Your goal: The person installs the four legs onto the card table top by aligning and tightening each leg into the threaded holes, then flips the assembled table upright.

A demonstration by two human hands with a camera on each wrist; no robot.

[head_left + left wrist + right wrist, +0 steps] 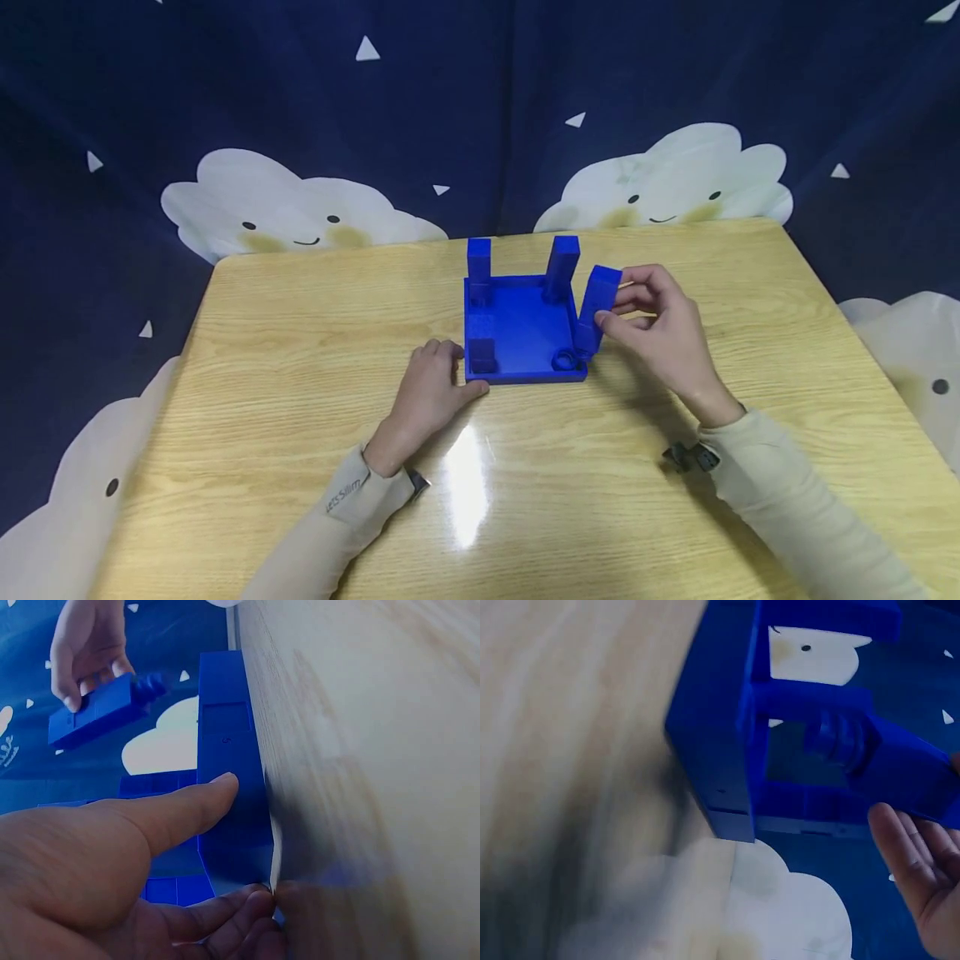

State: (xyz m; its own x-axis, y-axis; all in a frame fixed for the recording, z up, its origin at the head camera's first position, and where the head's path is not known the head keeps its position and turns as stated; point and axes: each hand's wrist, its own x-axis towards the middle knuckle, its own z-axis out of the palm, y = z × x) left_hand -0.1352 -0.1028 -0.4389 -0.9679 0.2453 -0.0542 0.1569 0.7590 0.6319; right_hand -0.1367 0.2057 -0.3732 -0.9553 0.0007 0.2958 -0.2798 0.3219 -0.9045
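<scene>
Pale sleeves [795, 508] reach in from the bottom edge over a wooden table [315, 333], dark lettering on the left one and a black clip [690, 457] hanging by the right wrist. The two hands are apart, on opposite sides of a blue tray [525, 378] that lies flat on the table. The left hand [429, 392] grips the tray's near left corner, its thumb against the near wall. The right hand [663, 333] pinches a loose blue post [602, 292] between thumb and fingers, holding it tilted above the near right corner; its threaded end [836, 739] points toward the tray, apart from it. At that corner sits a round socket [565, 359]. Three posts stand in the others: the far left post [479, 260], the far right post [564, 258] and the near left post [482, 354]. Beyond the table hangs a dark blue curtain [450, 92] printed with smiling clouds [281, 200] and small white triangles.
</scene>
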